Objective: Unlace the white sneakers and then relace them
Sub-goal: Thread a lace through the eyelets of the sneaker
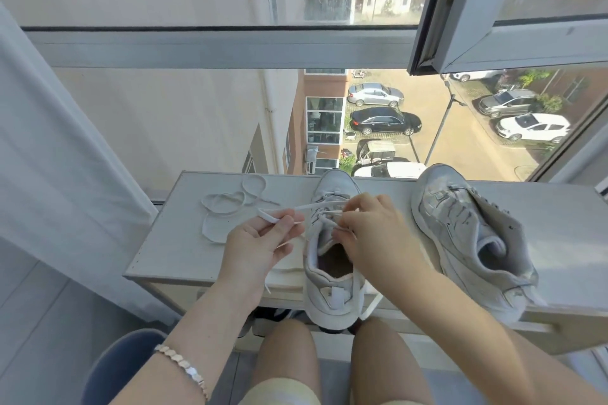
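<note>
A white sneaker [332, 276] stands on the white table [184, 240] in front of me, toe toward the window, heel over the front edge. Part of its white lace [309, 206] is threaded through the upper eyelets. My left hand [260, 240] pinches one end of that lace, pulled out to the left. My right hand [371, 233] pinches the lace at the eyelets over the tongue. A second white sneaker [467, 237] with no lace lies tilted to the right. A loose white lace [227, 207] lies coiled on the table at the left.
The table stands against a tall window; an open window sash [493, 10] hangs above on the right. A white curtain [65, 158] hangs at the left. My knees are under the table's front edge, and a blue seat [112, 368] is at lower left.
</note>
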The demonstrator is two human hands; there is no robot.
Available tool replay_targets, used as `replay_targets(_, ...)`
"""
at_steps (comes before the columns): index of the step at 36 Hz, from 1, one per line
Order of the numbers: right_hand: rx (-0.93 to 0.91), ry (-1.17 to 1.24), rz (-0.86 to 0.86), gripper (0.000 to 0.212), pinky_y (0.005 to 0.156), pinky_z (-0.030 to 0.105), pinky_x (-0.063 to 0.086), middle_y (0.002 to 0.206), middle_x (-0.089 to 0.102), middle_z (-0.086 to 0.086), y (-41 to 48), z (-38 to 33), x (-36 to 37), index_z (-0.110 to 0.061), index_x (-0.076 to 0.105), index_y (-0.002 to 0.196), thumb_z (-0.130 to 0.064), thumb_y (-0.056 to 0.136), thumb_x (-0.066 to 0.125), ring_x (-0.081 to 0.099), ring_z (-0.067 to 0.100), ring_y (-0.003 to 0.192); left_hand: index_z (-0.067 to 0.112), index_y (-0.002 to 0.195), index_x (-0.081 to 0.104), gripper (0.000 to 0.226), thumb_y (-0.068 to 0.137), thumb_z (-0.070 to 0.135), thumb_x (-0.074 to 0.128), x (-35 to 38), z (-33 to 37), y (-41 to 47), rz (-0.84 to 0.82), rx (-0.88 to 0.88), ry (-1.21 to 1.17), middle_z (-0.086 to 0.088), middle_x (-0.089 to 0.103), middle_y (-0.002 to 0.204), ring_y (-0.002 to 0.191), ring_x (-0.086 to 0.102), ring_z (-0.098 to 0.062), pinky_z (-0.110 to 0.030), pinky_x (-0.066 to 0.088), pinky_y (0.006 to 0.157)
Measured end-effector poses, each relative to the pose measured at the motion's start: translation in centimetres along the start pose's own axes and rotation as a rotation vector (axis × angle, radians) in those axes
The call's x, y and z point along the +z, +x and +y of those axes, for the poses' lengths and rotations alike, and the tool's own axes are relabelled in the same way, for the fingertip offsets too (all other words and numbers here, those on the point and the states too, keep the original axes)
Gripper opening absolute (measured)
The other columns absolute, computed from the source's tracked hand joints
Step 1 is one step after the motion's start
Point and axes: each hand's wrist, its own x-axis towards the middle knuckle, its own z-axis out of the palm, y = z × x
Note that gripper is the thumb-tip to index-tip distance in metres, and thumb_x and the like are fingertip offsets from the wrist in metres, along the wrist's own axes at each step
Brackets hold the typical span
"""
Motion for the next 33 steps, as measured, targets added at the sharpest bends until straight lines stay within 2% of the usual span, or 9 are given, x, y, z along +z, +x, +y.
replay_targets(3,-0.005,0.029,-0.002,0.021,0.085,0.033,0.038,0.115,0.058,-0.001,-0.2,1.3,-0.5,-0.011,0.074,0.095,-0.022,0.092,0.056,0.049,0.025,0.105,0.013,0.082,0.069,0.013,0.086,0.004,0.061,0.4,-0.2,-0.1,0.017,0.031,0.044,0.004,0.073,0.073,0.068,0.067,-0.003,-0.014,0.050,0.056)
replay_targets(7,-0.032,-0.008,0.013,0.013,0.074,0.037,0.045,0.101,0.065,0.002,-0.5,2.6,-0.8,-0.006,0.074,0.075,-0.009,0.083,0.065,0.059,0.031,0.089,0.014,0.076,0.070,0.019,0.083,-0.001,0.063,1.1,-0.4,-0.2,0.019,0.044,0.060,0.004,0.069,0.061,0.060,0.065,-0.002,-0.015,0.051,0.055)
replay_targets(11,-0.016,-0.010,-0.021,0.017,0.087,0.032,0.037,0.112,0.058,-0.004,-0.8,3.2,-1.4,-0.009,0.074,0.091,-0.008,0.088,0.057,0.048,0.021,0.106,0.011,0.074,0.071,0.022,0.080,-0.009,0.063,1.9,-0.8,-0.5,-0.053,0.036,0.057,-0.002,0.071,0.065,0.065,0.068,-0.010,-0.018,0.055,0.061)
replay_targets(15,0.019,0.056,-0.054,0.022,0.089,0.034,0.040,0.116,0.052,0.001,-1.2,2.8,-1.0,-0.007,0.073,0.096,-0.005,0.088,0.052,0.047,0.022,0.108,0.010,0.071,0.072,0.022,0.074,-0.011,0.068,2.6,-1.3,-0.9,-0.081,0.054,0.059,-0.007,0.073,0.074,0.074,0.070,-0.016,-0.021,0.056,0.066)
replay_targets(18,0.051,0.102,-0.041,0.023,0.087,0.030,0.040,0.117,0.049,-0.001,-1.4,2.6,-0.7,-0.009,0.073,0.098,-0.006,0.088,0.051,0.044,0.017,0.108,0.014,0.068,0.071,0.023,0.073,-0.008,0.071,2.6,-1.4,-0.9,-0.067,0.099,0.122,0.000,0.072,0.068,0.068,0.067,-0.008,-0.018,0.055,0.063)
replay_targets(21,0.063,0.165,-0.049,0.019,0.080,0.020,0.029,0.115,0.042,-0.005,-1.6,2.5,-0.4,-0.011,0.072,0.094,-0.014,0.089,0.053,0.034,0.010,0.102,0.020,0.065,0.070,0.027,0.075,-0.006,0.071,2.7,-1.6,-1.0,-0.077,0.154,0.231,0.009,0.070,0.062,0.062,0.064,0.001,-0.013,0.050,0.056)
replay_targets(24,0.055,0.200,-0.044,0.015,0.080,0.016,0.022,0.111,0.036,-0.008,-1.9,2.3,0.1,-0.013,0.070,0.093,-0.019,0.088,0.058,0.027,0.006,0.100,0.023,0.066,0.070,0.027,0.076,-0.002,0.072,2.7,-1.8,-1.0,-0.089,0.201,0.322,0.014,0.069,0.062,0.062,0.061,0.005,-0.008,0.044,0.057)
replay_targets(29,0.071,0.238,-0.012,0.012,0.079,0.012,0.021,0.109,0.035,-0.010,-2.0,2.4,0.4,-0.015,0.072,0.093,-0.019,0.086,0.063,0.028,0.006,0.102,0.034,0.067,0.067,0.029,0.080,0.009,0.071,2.4,-2.0,-0.8,-0.101,0.303,0.527,0.017,0.067,0.070,0.069,0.056,0.005,-0.007,0.040,0.062)
replay_targets(33,0.085,0.256,0.002,0.012,0.081,0.013,0.025,0.110,0.035,-0.011,-2.0,2.5,0.5,-0.015,0.073,0.094,-0.019,0.086,0.064,0.030,0.006,0.102,0.035,0.071,0.064,0.026,0.083,0.012,0.067,2.2,-1.8,-1.1,-0.124,0.343,0.626,0.017,0.064,0.077,0.072,0.054,0.007,-0.006,0.039,0.062)
